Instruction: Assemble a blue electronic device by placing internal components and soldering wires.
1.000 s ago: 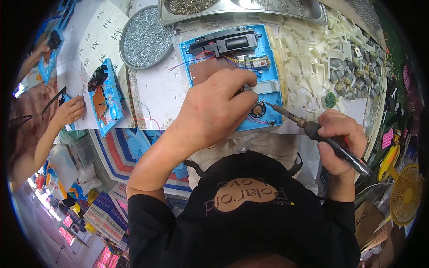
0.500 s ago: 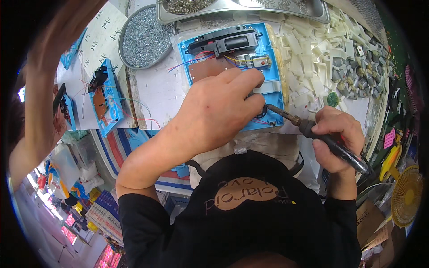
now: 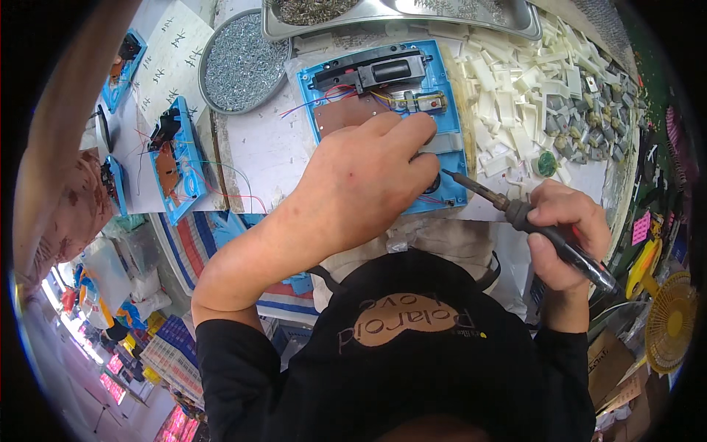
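Observation:
My left hand (image 3: 361, 180) lies over an open light-blue plastic casing (image 3: 439, 65), fingers curled together at its lower right. What they pinch, if anything, is hidden beneath them. Inside the casing are a black part (image 3: 390, 71), a brown circuit board (image 3: 346, 116) and thin coloured wires. A round black part (image 3: 431, 184) shows just beyond my fingertips. My right hand (image 3: 567, 221) is wrapped round the black handle of a soldering iron (image 3: 495, 196). Its tip points left, over the casing's lower right, close to my left fingers.
White plastic pieces (image 3: 501, 81) and grey parts (image 3: 589, 125) are heaped on the right. Behind are a round tray of screws (image 3: 247, 62) and a metal tray (image 3: 401, 18). More blue casings (image 3: 193, 166) with wires stand left, near another person's arm (image 3: 62, 96).
The soldering iron has drawn back slightly to the right with my right hand, and its tip shows clear of my left fingers. The other person's arm has shifted at the left.

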`<state>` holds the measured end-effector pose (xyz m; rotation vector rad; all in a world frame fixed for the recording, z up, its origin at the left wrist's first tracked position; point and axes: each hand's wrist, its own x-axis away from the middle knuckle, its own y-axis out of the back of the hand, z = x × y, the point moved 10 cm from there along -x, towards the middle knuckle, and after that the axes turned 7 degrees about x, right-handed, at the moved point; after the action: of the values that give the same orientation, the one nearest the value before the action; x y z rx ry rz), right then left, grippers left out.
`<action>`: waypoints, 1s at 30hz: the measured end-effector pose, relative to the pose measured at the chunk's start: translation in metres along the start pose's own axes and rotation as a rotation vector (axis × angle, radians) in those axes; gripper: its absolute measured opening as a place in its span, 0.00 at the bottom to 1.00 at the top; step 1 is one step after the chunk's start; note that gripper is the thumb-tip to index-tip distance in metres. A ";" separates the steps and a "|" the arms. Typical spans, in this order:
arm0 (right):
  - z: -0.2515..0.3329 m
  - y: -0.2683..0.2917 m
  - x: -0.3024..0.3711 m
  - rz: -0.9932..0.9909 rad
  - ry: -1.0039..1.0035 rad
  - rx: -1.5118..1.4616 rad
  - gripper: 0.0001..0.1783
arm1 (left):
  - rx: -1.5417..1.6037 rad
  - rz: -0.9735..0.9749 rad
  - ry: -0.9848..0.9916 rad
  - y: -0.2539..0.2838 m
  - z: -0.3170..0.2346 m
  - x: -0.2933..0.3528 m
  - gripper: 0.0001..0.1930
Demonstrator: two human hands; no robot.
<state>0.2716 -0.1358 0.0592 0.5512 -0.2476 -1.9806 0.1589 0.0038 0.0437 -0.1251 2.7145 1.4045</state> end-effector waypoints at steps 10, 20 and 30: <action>-0.003 0.020 0.015 -0.068 -0.057 -0.056 0.13 | -0.034 -0.009 -0.001 0.000 -0.002 0.000 0.05; -0.006 0.026 0.020 -0.113 -0.073 -0.061 0.13 | 0.000 -0.282 0.025 0.033 0.012 0.019 0.11; -0.012 0.022 0.014 -0.101 -0.086 -0.098 0.13 | -0.199 -0.374 0.333 0.073 0.062 0.068 0.05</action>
<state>0.2901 -0.1576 0.0539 0.4229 -0.1772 -2.1053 0.0855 0.0942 0.0595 -0.9038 2.5823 1.6449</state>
